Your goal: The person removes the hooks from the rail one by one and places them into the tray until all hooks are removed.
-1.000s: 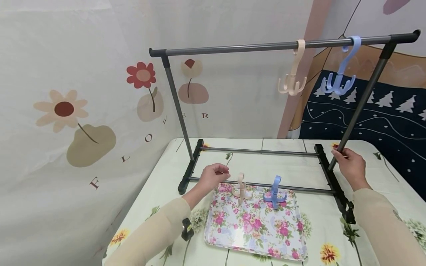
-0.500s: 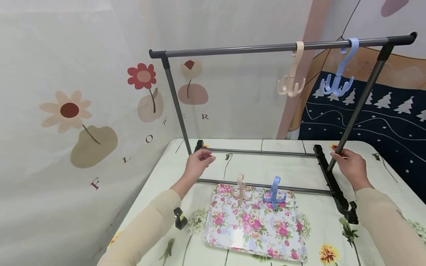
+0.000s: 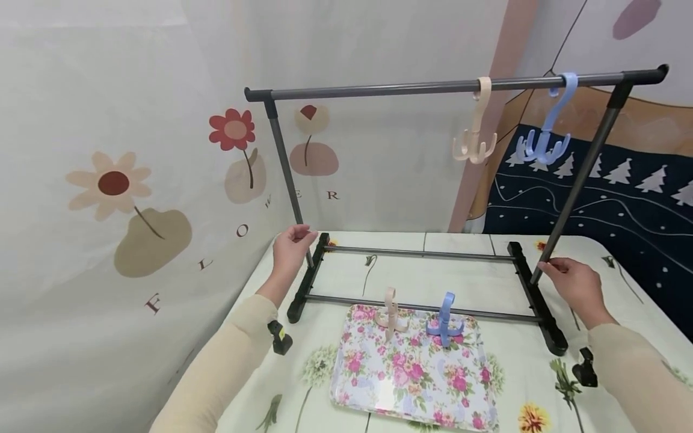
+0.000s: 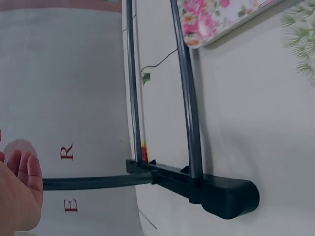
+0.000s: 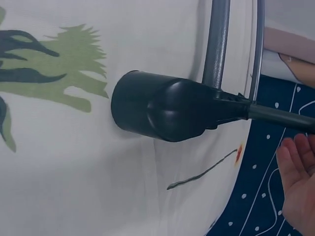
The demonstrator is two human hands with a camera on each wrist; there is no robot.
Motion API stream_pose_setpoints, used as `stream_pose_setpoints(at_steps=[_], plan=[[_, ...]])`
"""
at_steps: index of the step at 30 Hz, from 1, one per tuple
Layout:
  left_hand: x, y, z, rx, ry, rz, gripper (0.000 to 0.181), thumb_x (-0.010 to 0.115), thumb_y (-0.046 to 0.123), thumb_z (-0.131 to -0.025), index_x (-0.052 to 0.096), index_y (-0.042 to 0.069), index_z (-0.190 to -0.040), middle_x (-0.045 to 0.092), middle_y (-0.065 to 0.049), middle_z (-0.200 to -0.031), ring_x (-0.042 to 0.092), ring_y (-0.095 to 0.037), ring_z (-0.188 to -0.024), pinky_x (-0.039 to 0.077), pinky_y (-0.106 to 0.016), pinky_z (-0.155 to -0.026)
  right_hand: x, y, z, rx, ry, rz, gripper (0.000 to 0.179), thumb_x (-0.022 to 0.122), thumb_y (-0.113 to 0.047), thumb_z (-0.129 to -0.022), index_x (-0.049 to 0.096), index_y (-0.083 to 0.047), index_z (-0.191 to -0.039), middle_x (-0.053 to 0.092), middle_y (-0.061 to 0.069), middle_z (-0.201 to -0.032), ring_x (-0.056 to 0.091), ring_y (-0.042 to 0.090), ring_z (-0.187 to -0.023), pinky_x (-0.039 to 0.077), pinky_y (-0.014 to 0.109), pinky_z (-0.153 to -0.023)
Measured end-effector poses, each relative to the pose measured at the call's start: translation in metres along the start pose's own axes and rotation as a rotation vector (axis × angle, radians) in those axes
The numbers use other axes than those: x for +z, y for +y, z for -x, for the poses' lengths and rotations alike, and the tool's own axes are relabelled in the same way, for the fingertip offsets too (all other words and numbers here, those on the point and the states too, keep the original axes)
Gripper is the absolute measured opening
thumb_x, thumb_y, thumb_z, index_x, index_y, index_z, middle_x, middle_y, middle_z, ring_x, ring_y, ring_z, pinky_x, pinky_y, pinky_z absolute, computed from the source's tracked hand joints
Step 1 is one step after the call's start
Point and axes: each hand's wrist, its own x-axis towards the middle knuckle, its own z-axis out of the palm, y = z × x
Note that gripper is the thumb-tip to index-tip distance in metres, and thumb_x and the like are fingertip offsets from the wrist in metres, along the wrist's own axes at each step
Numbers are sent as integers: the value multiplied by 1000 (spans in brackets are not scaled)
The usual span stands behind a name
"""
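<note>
A grey metal rack [image 3: 373, 91] stands upright on the worktop [image 3: 287, 379], between the two hands. Its right post [image 3: 582, 171] is pinched near the foot by the right hand [image 3: 576, 288]. The left hand [image 3: 292, 249] is at the lower part of the left post [image 3: 287, 168], bent fingers and thumb close to the metal; whether its grip is closed on the post I cannot tell, as the hand hides that stretch.

Each post rises from a black foot, the left foot [image 3: 308, 288] and the right foot [image 3: 541, 307] lying flat, joined by a back bar [image 3: 422, 253] and a front bar [image 3: 509, 316]. Toward the right end of the top rail hang a beige hook [image 3: 476, 129] and, beside it, a blue hook [image 3: 549, 123], prongs downward and the two apart from each other.

Just before the rack lies a flower-printed tray [image 3: 406, 382]. A second beige hook [image 3: 391, 316] and a second blue hook [image 3: 445, 319] are at its far edge, their upper ends overlapping the front bar in the head view.

Both arms wear beige sleeves [image 3: 216, 370]. Behind are a pale wall [image 3: 368, 174] with flowers and letters and, at right, a navy cloth [image 3: 628, 204] with white trees.
</note>
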Motion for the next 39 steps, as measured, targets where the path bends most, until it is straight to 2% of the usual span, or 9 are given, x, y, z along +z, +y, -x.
stream_pose_setpoints(at_steps=[7, 12, 18, 24, 27, 29, 33, 36, 39], plan=[[-10, -2, -17, 19, 126, 36, 37, 70, 27, -94, 63, 5, -122, 65, -10, -116, 59, -22, -106, 49, -35, -91, 3, -9, 7, -13, 35, -10, 56, 50, -44, -102, 64, 8, -118, 63, 30, -114, 56, 39, -92, 41, 39, -63], [-20, -2, -30, 1, 209, 42, 41, 71, 29, -93, 62, 6, -125, 63, -10, -118, 59, -22, -110, 49, -36, -92, 10, -32, 7, -115, 56, -44, 56, 51, -45, -102, 64, 6, -121, 64, 29, -115, 60, 42, -98, 48, 45, -69], [-26, 1, -41, -24, 218, 36, 45, 70, 30, -94, 59, 6, -130, 61, -11, -126, 58, -24, -116, 47, -36, -97, 19, -73, 6, -219, 71, -101, 56, 53, -44, -102, 59, 4, -130, 64, 26, -119, 59, 42, -110, 47, 56, -86], [-23, 5, -46, -45, 213, 28, 46, 69, 30, -94, 57, 7, -132, 60, -11, -129, 57, -25, -118, 45, -37, -99, 17, -105, 9, -260, 116, -165, 54, 55, -40, -102, 57, 4, -133, 63, 24, -124, 59, 39, -114, 48, 54, -91], [-21, 7, -49, -43, 216, 27, 45, 69, 30, -95, 58, 7, -132, 60, -11, -129, 57, -24, -118, 45, -38, -98, 11, -115, 9, -273, 148, -186, 51, 57, -39, -101, 58, 2, -132, 63, 22, -126, 61, 36, -114, 52, 45, -90], [-19, 9, -52, -35, 214, 28, 45, 69, 30, -95, 58, 7, -132, 60, -11, -128, 56, -24, -118, 46, -38, -98, 5, -121, 8, -281, 170, -205, 51, 58, -39, -100, 59, 1, -131, 63, 20, -126, 62, 33, -113, 53, 30, -87], [-14, 14, -58, -14, 203, 27, 43, 68, 30, -96, 58, 7, -131, 60, -10, -128, 56, -24, -118, 45, -38, -98, -9, -135, 5, -295, 225, -227, 51, 60, -41, -99, 62, -1, -129, 66, 17, -123, 63, 15, -103, 41, 6, -75], [-11, 18, -62, -2, 201, 24, 39, 68, 29, -96, 60, 7, -127, 61, -10, -125, 56, -24, -116, 44, -38, -98, -20, -146, 4, -307, 252, -244, 50, 61, -42, -98, 63, -2, -129, 67, 16, -121, 56, -4, -94, 39, 5, -73], [-6, 21, -65, 3, 205, 27, 35, 67, 28, -96, 62, 5, -123, 62, -11, -123, 56, -24, -115, 44, -38, -98, -32, -157, 4, -310, 281, -267, 49, 61, -42, -98, 64, -4, -128, 68, 15, -120, 52, -12, -88, 40, 7, -74]])
